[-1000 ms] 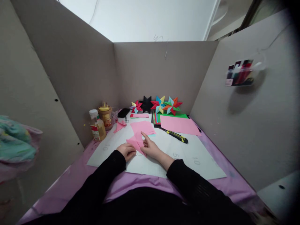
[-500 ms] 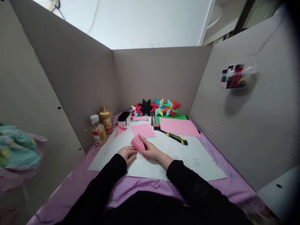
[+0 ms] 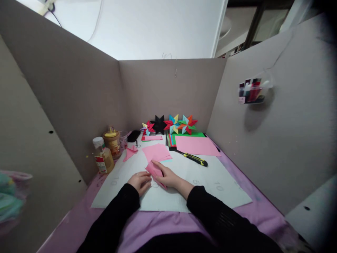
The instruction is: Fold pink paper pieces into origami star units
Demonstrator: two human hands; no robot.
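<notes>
A folded pink paper piece (image 3: 154, 171) lies on the white mat (image 3: 210, 186) between my hands. My right hand (image 3: 168, 177) rests on it, fingers pressed down along its right edge. My left hand (image 3: 139, 182) is curled at its left side, fingertips touching the paper. Both sleeves are black. Just beyond lies a small stack of pink paper squares (image 3: 156, 152). A folded pink unit (image 3: 130, 152) sits to the left of the stack.
A glue bottle (image 3: 103, 160) and a yellow-lidded jar (image 3: 112, 141) stand at the left wall. A yellow-black utility knife (image 3: 193, 159) and a large pink sheet (image 3: 196, 145) lie right of centre. Several paper stars (image 3: 172, 124) line the back. Cardboard walls enclose three sides.
The pink piece has been folded smaller and flatter under my right hand, whose raised forefinger came down. The view has tilted and shifted slightly.
</notes>
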